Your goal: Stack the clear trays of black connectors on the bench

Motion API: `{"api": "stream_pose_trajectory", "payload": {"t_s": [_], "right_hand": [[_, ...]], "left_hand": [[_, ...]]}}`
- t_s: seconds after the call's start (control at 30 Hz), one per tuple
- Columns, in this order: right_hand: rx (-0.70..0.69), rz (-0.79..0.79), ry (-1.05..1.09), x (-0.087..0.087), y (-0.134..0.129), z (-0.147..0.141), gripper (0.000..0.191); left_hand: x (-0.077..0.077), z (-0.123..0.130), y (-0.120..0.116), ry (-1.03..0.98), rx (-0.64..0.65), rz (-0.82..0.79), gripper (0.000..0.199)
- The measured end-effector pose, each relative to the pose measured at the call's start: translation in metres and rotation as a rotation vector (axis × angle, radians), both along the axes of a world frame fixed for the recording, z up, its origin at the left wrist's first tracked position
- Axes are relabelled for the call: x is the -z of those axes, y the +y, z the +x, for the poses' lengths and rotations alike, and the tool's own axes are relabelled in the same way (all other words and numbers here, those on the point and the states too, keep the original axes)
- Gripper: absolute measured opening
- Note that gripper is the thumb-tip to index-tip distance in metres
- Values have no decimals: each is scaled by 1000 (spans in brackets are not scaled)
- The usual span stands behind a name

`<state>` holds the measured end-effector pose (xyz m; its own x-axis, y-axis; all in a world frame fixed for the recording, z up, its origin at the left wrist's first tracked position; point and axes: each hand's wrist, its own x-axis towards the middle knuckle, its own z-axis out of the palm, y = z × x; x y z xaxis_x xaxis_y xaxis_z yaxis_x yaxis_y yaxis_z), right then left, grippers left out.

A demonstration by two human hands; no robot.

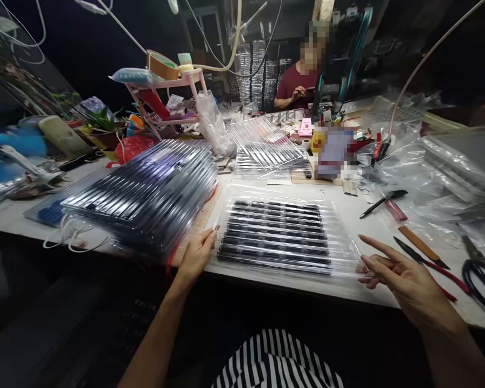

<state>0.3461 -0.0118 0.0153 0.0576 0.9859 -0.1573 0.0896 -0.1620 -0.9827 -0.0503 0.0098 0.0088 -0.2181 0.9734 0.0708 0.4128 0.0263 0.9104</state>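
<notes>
A clear ribbed plastic tray (343, 242) lies at the table's front edge, with rows of dark strips (272, 237) showing in its grooves. My left hand (196, 254) pinches the tray's left edge between thumb and fingers. At the right edge, my right hand (404, 283) has its thumb and lower fingers closed on the corner, while the index finger points out above it. To the left of the tray rises a tall stack of similar filled trays (145, 188), a little skewed.
Behind the tray are more ribbed clear sheets (267, 143). Pliers (412, 250), scissors (479, 264) and a black-tipped tool (382, 203) lie on the right, near crumpled plastic bags (436, 178). A pink rack (165, 86) stands behind the stack. Across the table sits a person (293, 86) in a dark red shirt.
</notes>
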Motion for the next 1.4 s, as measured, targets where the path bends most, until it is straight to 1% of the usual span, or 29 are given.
{"api": "stream_pose_trajectory", "payload": {"t_s": [0.07, 0.13, 0.2, 0.23, 0.27, 0.33, 0.37, 0.4, 0.43, 0.47, 0.5, 0.57, 0.6, 0.67, 0.73, 0.8, 0.87, 0.93, 1.0, 1.07, 1.1, 1.17, 1.23, 1.3, 1.37, 1.4], "right_hand": [[-10, 15, -106, 5, 2, 5, 74], [-83, 29, -211, 7, 3, 10, 69], [-173, 44, -348, 7, 5, 15, 64], [-186, 64, -437, 5, 7, 16, 63], [-159, 98, -535, 3, 10, 16, 62], [-51, 218, -719, -3, 20, 10, 63], [-18, 308, -790, -5, 26, 4, 63], [-24, 413, -852, -7, 33, -5, 64], [-85, 513, -909, -7, 39, -16, 64], [-192, 602, -977, -6, 46, -28, 65], [-314, 655, -1056, -5, 51, -39, 67], [-547, 633, -1182, 1, 61, -58, 69], [-628, 600, -1212, 3, 64, -64, 71], [-709, 559, -1218, 7, 72, -71, 73], [-700, 551, -1210, 8, 81, -72, 74], [-653, 547, -1211, 10, 92, -73, 73], [-610, 554, -1215, 13, 101, -74, 72], [-583, 576, -1217, 19, 104, -71, 70], [-528, 594, -1223, 25, 101, -63, 62], [-452, 601, -1226, 31, 89, -49, 53], [-425, 605, -1223, 33, 82, -40, 50], [-412, 620, -1204, 34, 63, -23, 47], [-442, 638, -1179, 30, 43, -7, 45], [-510, 633, -1128, 22, 22, 9, 47], [-606, 602, -1048, 14, 2, 24, 55], [-659, 580, -1009, 11, -7, 30, 61]], "left_hand": [[7, 3, -4, 11, -11, 0, 33], [11, 3, -7, 57, -5, -5, 46], [12, -1, -8, 158, 28, -23, 53], [10, -2, -6, 215, 42, -29, 54], [7, -3, -2, 272, 54, -25, 54], [-2, -1, 10, 367, 75, 12, 54], [-7, 3, 18, 405, 97, 38, 53], [-10, 9, 27, 438, 128, 63, 52], [-13, 17, 36, 477, 169, 79, 51], [-13, 26, 45, 537, 220, 79, 52], [-12, 35, 52, 614, 270, 66, 55], [-6, 51, 61, 784, 359, 25, 61], [-2, 57, 63, 853, 392, 7, 64], [6, 64, 64, 906, 426, -8, 66], [9, 66, 64, 914, 437, -10, 67], [9, 63, 65, 928, 439, -15, 68], [7, 56, 66, 912, 467, 1, 70], [5, 44, 64, 865, 518, 36, 68], [5, 27, 56, 818, 538, 68, 60], [7, 8, 43, 770, 487, 82, 53], [8, 0, 34, 691, 463, 89, 51], [9, -14, 14, 574, 454, 99, 49], [8, -23, -7, 508, 507, 97, 46], [6, -30, -27, 504, 591, 93, 47], [8, -34, -43, 570, 655, 96, 52], [11, -36, -49, 623, 659, 109, 56]]}}
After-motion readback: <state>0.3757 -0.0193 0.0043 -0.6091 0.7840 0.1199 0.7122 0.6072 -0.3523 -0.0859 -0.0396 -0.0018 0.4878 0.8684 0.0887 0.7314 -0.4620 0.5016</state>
